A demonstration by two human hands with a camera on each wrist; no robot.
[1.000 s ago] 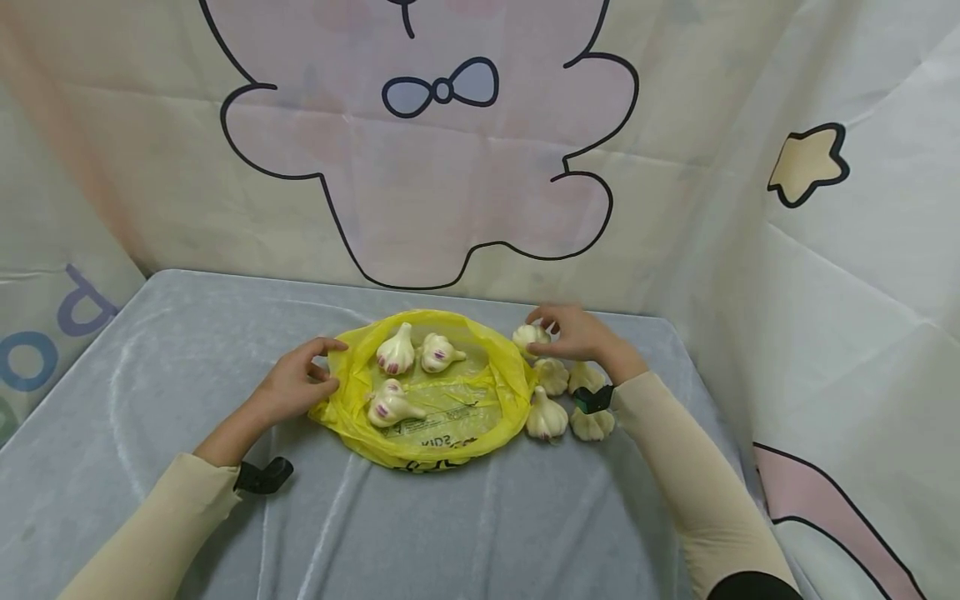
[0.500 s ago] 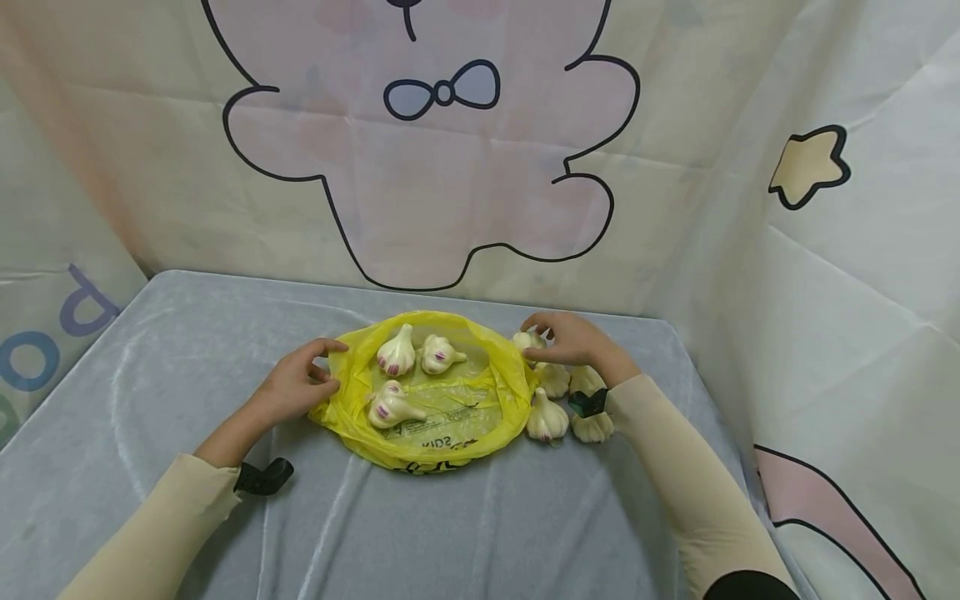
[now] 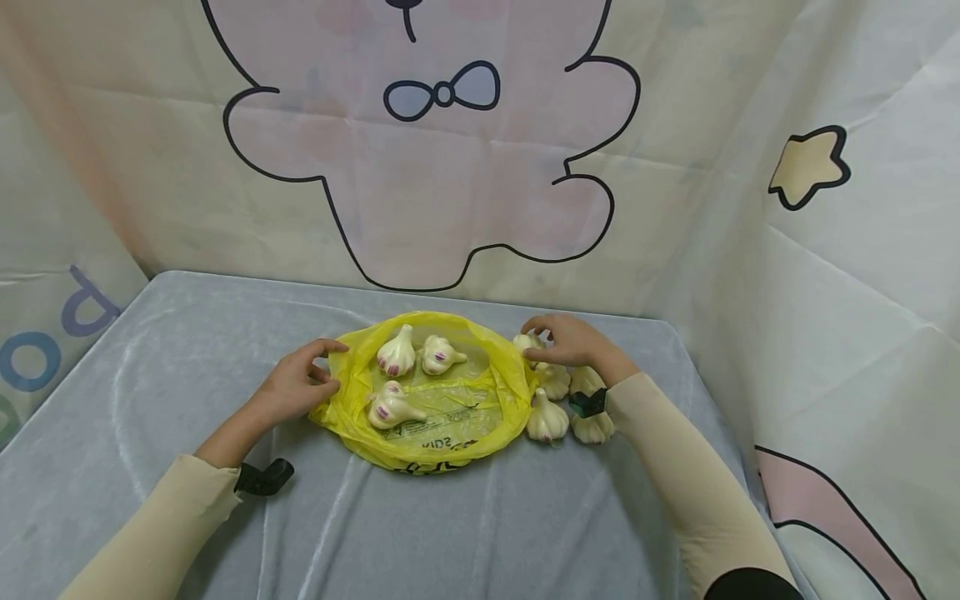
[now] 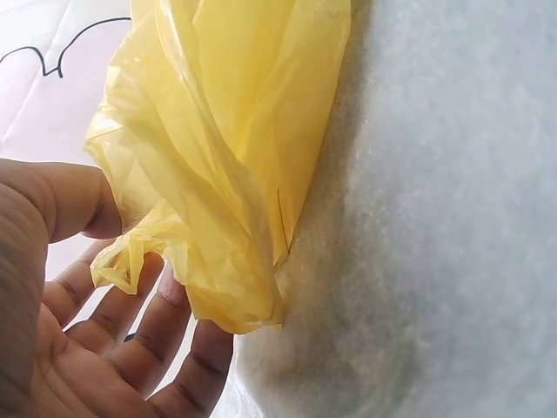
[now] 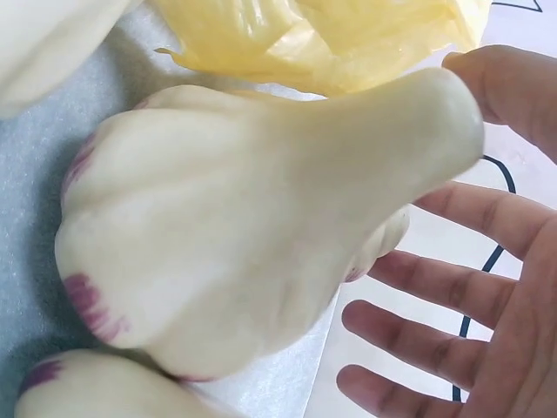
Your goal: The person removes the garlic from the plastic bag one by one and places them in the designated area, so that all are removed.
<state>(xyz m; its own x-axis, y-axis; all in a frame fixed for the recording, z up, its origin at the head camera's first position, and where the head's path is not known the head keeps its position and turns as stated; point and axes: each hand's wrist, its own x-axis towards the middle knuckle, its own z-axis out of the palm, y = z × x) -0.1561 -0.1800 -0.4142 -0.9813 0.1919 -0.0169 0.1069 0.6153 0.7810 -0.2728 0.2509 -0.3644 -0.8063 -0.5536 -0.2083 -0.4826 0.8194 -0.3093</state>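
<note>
From where I stand, the yellow bag (image 3: 341,421) sits near the far edge of the desk (image 3: 420,550), its mouth wide open, with three garlic bulbs (image 3: 395,354) in it: two toward that far edge, one nearer the person. Five loose bulbs (image 3: 547,419) bunch just outside the bag, on the side toward the desk's far right corner, two of them partly behind the black wrist mount (image 3: 588,403). The farthest loose bulb (image 3: 527,342) lies between thumb and fingers of the right hand (image 3: 573,340), which is fairly wide, fingers spread; whether it touches that bulb I can't tell. The left hand (image 3: 288,383) is at the bag's left side, thumb and fingers apart, touching the plastic
</note>
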